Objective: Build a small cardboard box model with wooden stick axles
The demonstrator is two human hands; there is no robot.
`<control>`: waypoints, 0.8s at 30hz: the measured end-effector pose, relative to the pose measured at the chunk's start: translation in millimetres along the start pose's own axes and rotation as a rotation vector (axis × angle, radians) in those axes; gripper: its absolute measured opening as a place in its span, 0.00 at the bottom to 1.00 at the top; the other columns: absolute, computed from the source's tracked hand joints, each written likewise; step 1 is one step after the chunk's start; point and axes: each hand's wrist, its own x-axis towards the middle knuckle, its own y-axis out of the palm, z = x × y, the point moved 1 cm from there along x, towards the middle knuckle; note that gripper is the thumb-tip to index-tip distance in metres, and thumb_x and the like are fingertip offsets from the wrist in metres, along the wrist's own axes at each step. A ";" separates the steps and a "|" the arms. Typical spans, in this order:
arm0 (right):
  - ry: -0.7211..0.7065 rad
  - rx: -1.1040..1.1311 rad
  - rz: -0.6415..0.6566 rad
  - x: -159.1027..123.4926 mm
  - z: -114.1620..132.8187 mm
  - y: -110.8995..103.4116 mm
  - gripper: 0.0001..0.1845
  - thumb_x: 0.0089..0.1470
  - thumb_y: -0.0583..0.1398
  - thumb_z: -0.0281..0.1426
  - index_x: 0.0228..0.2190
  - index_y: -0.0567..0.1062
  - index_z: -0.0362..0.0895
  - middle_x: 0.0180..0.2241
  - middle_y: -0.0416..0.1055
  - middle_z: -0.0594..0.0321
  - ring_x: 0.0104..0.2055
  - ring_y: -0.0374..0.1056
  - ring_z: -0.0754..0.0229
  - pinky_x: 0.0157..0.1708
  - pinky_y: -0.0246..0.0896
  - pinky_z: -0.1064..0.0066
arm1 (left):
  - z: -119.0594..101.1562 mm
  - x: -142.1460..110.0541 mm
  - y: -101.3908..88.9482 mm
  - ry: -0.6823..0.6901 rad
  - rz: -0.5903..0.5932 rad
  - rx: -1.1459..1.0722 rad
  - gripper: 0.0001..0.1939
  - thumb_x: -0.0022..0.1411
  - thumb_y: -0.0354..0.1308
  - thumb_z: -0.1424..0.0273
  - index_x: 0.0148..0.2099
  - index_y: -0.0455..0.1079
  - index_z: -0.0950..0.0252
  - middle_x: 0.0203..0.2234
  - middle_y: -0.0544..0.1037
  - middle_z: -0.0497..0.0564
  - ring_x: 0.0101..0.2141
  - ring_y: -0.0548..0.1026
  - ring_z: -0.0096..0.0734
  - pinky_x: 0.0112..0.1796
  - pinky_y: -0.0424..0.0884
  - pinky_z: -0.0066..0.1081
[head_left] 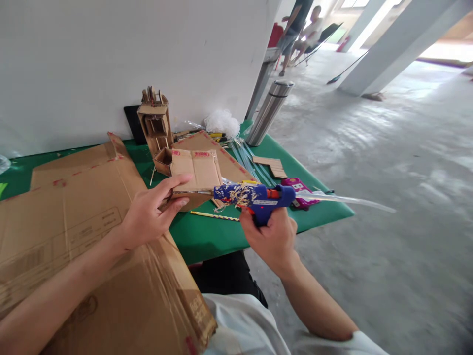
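My right hand [271, 241] is wrapped round the handle of a blue hot glue gun [263, 199], its barrel covered in pale flecks and its tip pointing left. A clear glue stick [343, 198] sticks out of the back of the gun. Between thumb and fingers, my left hand [155, 207] pinches a small piece of cardboard [197, 170] with red print, held above the table. The gun's nozzle lies along the near edge of that piece; whether it touches, I cannot tell.
A large flattened cardboard box [92, 236] covers the left of the green table [218, 241]. Behind stand a cardboard structure [155, 123] and a steel flask [269, 113]. Clear glue sticks [244, 158], a yellow-and-blue striped rod [214, 216] and a purple packet [300, 190] lie about. Two people are far off.
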 end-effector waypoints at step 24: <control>0.012 -0.003 -0.005 0.1 -6.9 -3.0 0.12 0.49 0.59 0.40 0.34 0.67 0.47 0.11 0.60 0.75 0.11 0.59 0.60 0.14 0.51 0.70 | 0.9 0.5 -0.8 -0.008 0.002 0.003 0.21 0.69 0.58 0.64 0.62 0.67 0.58 0.42 0.82 0.50 0.29 0.79 0.24 0.31 0.74 0.21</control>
